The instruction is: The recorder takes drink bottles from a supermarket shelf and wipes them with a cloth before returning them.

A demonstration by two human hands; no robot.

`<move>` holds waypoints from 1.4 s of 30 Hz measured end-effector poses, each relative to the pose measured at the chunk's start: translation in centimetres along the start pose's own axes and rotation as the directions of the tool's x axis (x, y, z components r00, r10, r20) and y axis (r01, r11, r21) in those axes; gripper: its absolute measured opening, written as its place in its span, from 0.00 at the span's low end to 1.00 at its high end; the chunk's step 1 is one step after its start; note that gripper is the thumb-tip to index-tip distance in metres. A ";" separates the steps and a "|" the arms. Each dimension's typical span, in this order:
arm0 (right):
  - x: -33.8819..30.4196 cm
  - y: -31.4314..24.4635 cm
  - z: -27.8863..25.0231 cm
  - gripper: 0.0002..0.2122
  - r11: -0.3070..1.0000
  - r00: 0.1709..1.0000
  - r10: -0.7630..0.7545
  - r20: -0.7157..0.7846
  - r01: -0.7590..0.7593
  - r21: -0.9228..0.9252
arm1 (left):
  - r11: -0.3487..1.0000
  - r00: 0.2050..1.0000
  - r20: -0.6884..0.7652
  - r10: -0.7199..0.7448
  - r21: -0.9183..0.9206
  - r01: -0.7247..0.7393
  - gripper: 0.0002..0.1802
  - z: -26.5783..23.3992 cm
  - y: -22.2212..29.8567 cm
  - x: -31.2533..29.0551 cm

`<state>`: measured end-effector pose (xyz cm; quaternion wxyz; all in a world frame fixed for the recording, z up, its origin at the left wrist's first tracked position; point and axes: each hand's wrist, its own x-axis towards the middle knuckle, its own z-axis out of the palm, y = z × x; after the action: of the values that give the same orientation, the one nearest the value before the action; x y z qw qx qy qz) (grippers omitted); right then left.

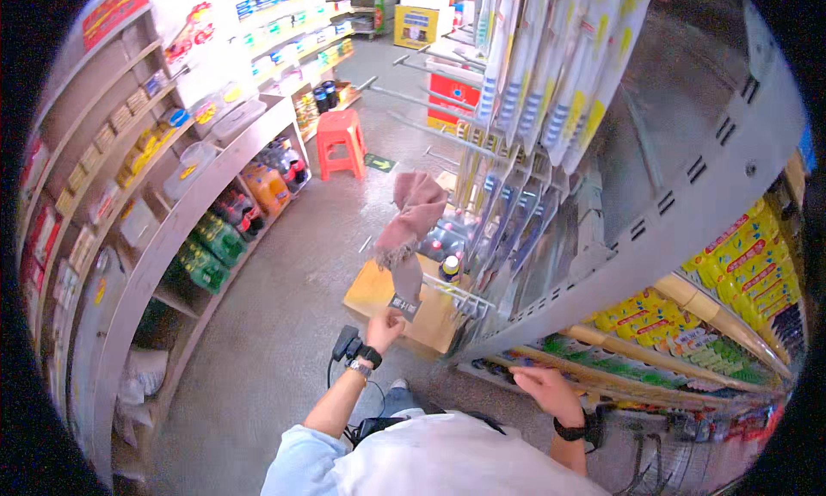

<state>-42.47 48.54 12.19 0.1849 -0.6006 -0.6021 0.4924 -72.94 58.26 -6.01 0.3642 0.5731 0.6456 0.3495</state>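
Observation:
My left hand [385,327] reaches forward over the floor, its fingers closed on the lower end of a pink and grey cloth [411,212]. The cloth's pink upper part looks folded and fringed. Its grey lower part carries a dark label just above my fingers. Behind it stands an open cardboard box [365,291], and a dark bottle with a light cap [449,268] shows beside the grey part. My right hand [551,394], fingers stretched out and apart, hovers beside the lower shelf on the right with nothing visible in it.
Long packaged goods [551,83] hang from metal hooks at a grey rack. Yellow packets [748,259] line shelves at right. A red stool [341,143] stands ahead on the aisle floor. Left, a wooden shelf unit [194,208] holds green bottles [211,251] and small boxes.

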 end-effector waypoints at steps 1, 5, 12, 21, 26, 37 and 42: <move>-0.4 0.1 0.3 0.16 0.999 0.999 0.040 -0.028 -0.040 0.002 | 1.000 1.000 0.023 0.010 -0.007 -0.010 0.15 0.7 -0.8 1.4; -2.3 -1.1 1.4 0.17 0.961 0.951 0.270 -0.153 -0.275 -0.011 | 0.991 0.981 0.169 -0.095 0.106 0.077 0.21 4.6 -2.8 5.8; -6.0 2.0 5.8 0.14 0.888 0.832 0.453 -0.321 -0.451 0.084 | 0.931 0.928 -0.075 0.364 0.056 -0.360 0.24 11.0 -6.2 11.3; -7.4 2.0 9.2 0.15 0.855 0.788 0.516 -0.336 -0.495 0.154 | 0.879 0.921 -0.153 0.357 -0.278 -0.387 0.30 16.2 -5.7 16.4; -9.1 0.5 8.7 0.15 0.842 0.792 0.539 -0.288 -0.511 0.173 | 0.855 0.925 -0.059 0.376 -0.361 -0.371 0.31 14.5 -4.7 14.4; -11.8 5.1 5.5 0.17 0.913 0.913 0.384 -0.134 -0.355 0.199 | 0.891 0.851 0.327 0.412 0.053 -0.451 0.29 0.1 1.8 -3.9; -16.6 8.2 4.7 0.18 0.962 0.958 0.230 -0.173 -0.198 0.187 | 0.941 0.866 0.389 0.314 -0.247 -0.230 0.35 0.0 10.0 -13.1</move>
<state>-38.42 30.08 9.53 0.2375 -0.6897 -0.4691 0.4979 -67.09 46.22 3.63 0.4959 0.6826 0.4267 0.3258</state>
